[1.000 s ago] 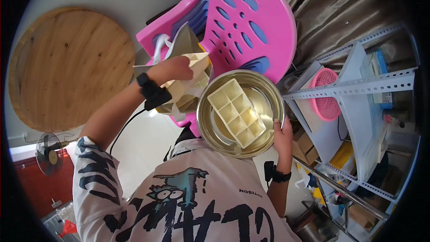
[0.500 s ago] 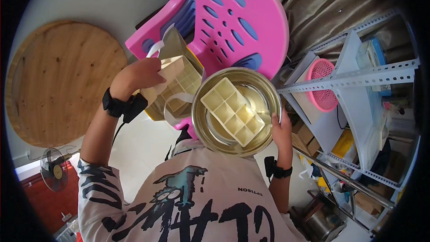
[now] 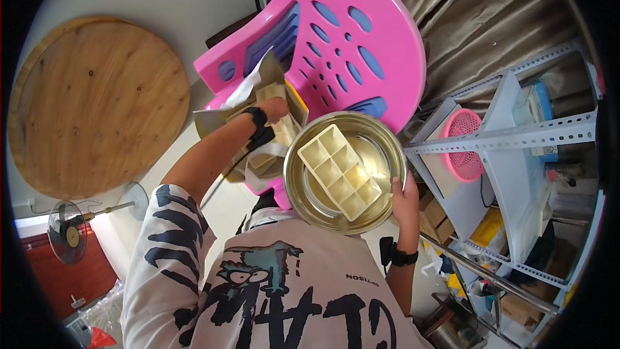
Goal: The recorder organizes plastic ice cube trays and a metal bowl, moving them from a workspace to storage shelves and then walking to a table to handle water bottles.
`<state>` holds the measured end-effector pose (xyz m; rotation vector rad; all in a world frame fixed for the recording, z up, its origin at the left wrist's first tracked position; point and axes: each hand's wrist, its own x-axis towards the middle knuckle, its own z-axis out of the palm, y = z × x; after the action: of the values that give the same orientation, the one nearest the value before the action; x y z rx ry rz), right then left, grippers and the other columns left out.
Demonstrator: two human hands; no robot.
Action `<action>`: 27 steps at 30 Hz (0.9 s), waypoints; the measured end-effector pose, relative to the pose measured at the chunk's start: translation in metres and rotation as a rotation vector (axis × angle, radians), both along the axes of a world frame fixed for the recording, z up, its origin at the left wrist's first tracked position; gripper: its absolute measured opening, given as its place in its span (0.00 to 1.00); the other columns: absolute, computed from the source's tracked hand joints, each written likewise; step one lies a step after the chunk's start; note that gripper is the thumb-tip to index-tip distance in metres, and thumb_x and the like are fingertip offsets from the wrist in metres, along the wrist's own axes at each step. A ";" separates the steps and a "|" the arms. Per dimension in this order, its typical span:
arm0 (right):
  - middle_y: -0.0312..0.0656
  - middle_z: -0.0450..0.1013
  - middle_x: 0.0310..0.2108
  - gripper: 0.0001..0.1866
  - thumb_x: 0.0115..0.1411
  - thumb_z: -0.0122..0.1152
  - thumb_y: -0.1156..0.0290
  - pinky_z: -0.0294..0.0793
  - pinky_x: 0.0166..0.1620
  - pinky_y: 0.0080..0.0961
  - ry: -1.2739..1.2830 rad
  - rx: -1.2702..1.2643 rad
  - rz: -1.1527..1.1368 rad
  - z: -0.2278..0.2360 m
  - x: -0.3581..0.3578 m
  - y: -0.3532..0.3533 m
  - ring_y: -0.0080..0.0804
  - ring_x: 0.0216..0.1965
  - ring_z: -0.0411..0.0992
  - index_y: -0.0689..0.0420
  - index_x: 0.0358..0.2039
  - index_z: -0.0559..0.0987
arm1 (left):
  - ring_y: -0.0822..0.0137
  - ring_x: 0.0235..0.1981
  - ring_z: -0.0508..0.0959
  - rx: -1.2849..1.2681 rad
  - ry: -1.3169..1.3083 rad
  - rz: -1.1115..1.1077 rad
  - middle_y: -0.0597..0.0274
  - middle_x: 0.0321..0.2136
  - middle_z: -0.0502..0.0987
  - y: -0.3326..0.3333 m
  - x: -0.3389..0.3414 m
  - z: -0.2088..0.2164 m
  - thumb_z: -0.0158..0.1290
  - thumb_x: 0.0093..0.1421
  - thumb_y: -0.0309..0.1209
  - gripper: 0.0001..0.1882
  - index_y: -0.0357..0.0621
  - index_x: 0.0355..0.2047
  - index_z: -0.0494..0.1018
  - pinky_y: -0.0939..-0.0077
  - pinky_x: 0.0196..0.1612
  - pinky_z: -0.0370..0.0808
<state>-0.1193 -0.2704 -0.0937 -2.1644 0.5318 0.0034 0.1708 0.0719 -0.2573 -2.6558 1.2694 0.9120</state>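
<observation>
My right hand (image 3: 405, 203) grips the right rim of a round stainless steel bowl (image 3: 294, 178), with the thumb over the edge. Inside the bowl a cream plastic divided tray (image 3: 341, 172) lies at a slant, its compartments facing up. My left hand (image 3: 276, 110) is down in an open bag (image 3: 210, 123) with grey-brown inner walls, a yellow edge and white handles. It is closed at the edge of another cream divided tray (image 3: 268, 92), though its fingertips are hidden. More cream compartments show below that hand, inside the bag.
A pink plastic chair (image 3: 403, 45) with blue parts stands behind the bag and bowl. On the right is a metal shelf rack (image 3: 504, 132) holding a pink basket (image 3: 462, 142). A round wooden board (image 3: 97, 106) leans at the left, above a fan (image 3: 68, 232).
My left hand has moved right and deeper into the bag, taking the cream piece it held with it. The bowl in my right hand has shifted slightly right and down in view.
</observation>
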 end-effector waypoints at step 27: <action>0.57 0.73 0.47 0.19 0.64 0.50 0.71 0.68 0.54 0.38 -0.042 0.045 -0.072 -0.010 0.000 0.001 0.53 0.50 0.72 0.61 0.55 0.69 | 0.53 0.34 0.83 0.259 -0.190 0.174 0.54 0.28 0.82 0.042 -0.041 -0.111 0.65 0.39 0.51 0.21 0.48 0.28 0.82 0.59 0.38 0.77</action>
<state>-0.1196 -0.2696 -0.1042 -2.0958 0.5794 -0.0687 0.1298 0.1141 -0.3679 -2.5993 0.8298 0.7605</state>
